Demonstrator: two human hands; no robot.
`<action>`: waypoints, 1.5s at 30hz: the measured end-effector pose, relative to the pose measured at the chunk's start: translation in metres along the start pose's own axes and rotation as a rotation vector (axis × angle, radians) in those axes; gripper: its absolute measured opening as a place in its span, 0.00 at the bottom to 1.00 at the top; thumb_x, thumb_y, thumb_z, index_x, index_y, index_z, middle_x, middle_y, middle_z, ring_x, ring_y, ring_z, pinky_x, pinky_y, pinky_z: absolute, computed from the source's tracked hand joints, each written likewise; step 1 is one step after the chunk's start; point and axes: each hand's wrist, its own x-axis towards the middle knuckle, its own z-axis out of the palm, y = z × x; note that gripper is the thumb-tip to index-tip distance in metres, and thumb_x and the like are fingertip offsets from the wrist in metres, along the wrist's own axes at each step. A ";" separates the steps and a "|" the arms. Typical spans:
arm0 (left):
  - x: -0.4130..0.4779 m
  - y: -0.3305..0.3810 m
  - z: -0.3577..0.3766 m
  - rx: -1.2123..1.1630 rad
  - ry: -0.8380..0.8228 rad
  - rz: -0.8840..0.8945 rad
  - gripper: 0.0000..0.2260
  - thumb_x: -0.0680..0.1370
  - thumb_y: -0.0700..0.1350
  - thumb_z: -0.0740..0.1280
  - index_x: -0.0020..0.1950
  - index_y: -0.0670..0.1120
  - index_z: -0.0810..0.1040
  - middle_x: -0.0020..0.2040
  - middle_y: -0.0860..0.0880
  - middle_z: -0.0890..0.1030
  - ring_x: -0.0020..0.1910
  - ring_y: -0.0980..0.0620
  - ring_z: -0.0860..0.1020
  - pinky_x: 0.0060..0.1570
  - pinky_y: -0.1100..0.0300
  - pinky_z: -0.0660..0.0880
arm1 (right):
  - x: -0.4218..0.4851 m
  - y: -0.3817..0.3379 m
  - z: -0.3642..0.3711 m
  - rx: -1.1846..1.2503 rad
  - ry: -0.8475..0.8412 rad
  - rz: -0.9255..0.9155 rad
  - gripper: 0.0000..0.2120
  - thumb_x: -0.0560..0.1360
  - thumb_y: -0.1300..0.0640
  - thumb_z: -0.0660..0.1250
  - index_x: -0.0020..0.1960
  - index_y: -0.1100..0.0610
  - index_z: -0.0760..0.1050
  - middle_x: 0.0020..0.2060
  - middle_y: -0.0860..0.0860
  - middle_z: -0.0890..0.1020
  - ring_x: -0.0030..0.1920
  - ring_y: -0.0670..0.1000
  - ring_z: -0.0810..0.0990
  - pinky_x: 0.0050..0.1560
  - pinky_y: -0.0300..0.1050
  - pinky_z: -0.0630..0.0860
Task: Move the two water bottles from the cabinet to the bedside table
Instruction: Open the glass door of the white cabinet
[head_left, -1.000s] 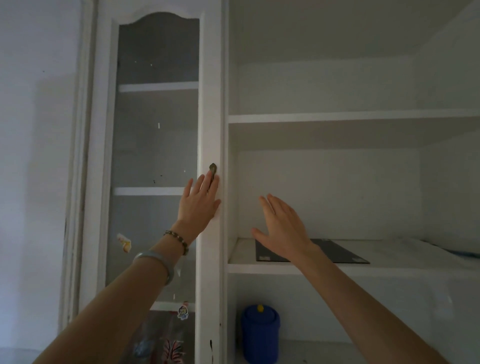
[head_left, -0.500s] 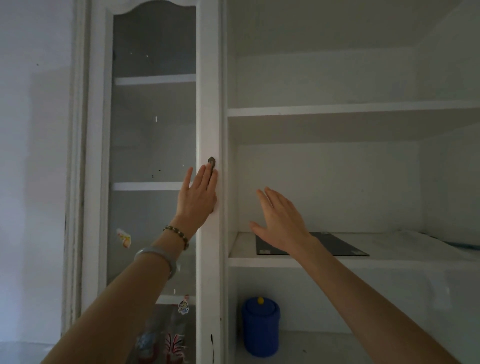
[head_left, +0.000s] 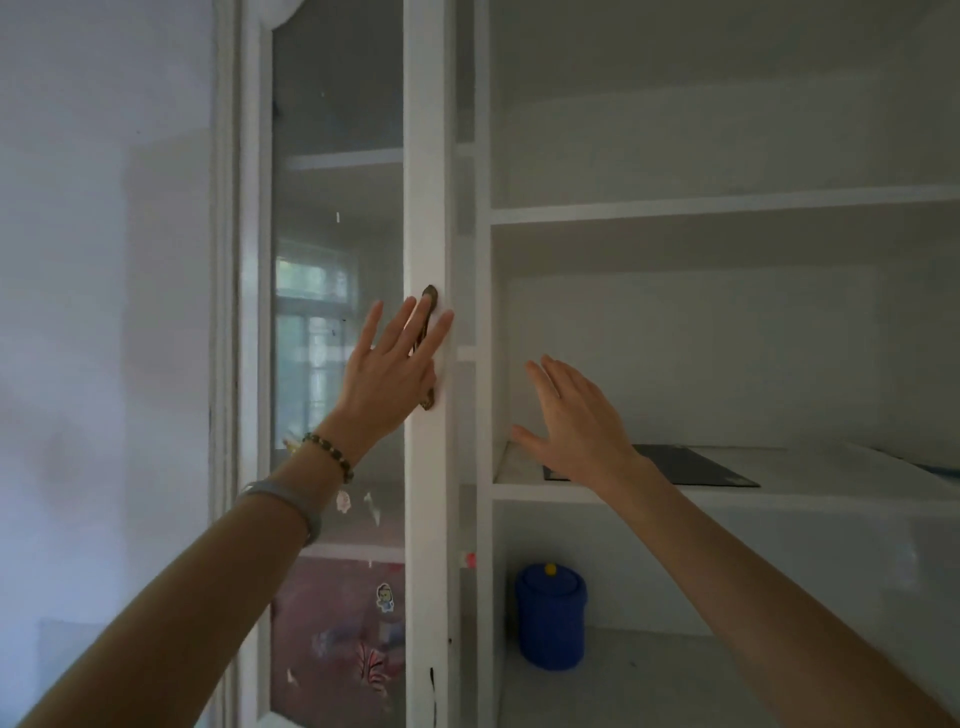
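I face a white cabinet (head_left: 727, 208) with open shelves on the right and a glass door (head_left: 337, 312) on the left. My left hand (head_left: 389, 369) lies flat, fingers spread, on the door's white frame over its dark metal handle (head_left: 428, 348). My right hand (head_left: 576, 415) hovers open in front of the middle shelf, holding nothing. No water bottle is in view. A small red-and-white thing (head_left: 469, 560) peeks out beside the door frame; I cannot tell what it is.
A blue lidded container (head_left: 550, 616) with a yellow knob stands on the lower shelf. A flat dark sheet (head_left: 691, 465) lies on the middle shelf. Stickers (head_left: 384, 597) dot the glass, which reflects a window. A bare wall (head_left: 104, 312) is at the left.
The glass door has swung a little, its glass now reflecting a window and more of the handle showing. Both hands stay about where they were.
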 end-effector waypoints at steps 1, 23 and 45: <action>-0.002 -0.004 -0.007 -0.004 -0.009 0.011 0.24 0.80 0.47 0.49 0.76 0.47 0.52 0.75 0.42 0.57 0.74 0.45 0.58 0.72 0.42 0.52 | -0.001 -0.005 -0.002 0.006 0.003 -0.008 0.35 0.76 0.45 0.60 0.75 0.60 0.49 0.75 0.59 0.55 0.75 0.56 0.53 0.74 0.50 0.52; -0.071 -0.104 -0.132 0.048 -0.135 -0.082 0.25 0.79 0.42 0.50 0.76 0.48 0.50 0.76 0.44 0.54 0.75 0.47 0.51 0.73 0.42 0.47 | 0.007 -0.133 -0.021 0.265 0.111 -0.197 0.34 0.77 0.45 0.60 0.74 0.59 0.51 0.75 0.59 0.56 0.75 0.57 0.54 0.74 0.52 0.52; -0.137 -0.203 -0.176 0.137 -0.237 -0.216 0.26 0.81 0.42 0.52 0.76 0.50 0.44 0.76 0.45 0.56 0.75 0.48 0.52 0.74 0.46 0.45 | 0.019 -0.226 -0.015 0.372 0.076 -0.379 0.35 0.77 0.42 0.57 0.75 0.58 0.48 0.75 0.59 0.54 0.75 0.56 0.53 0.74 0.51 0.51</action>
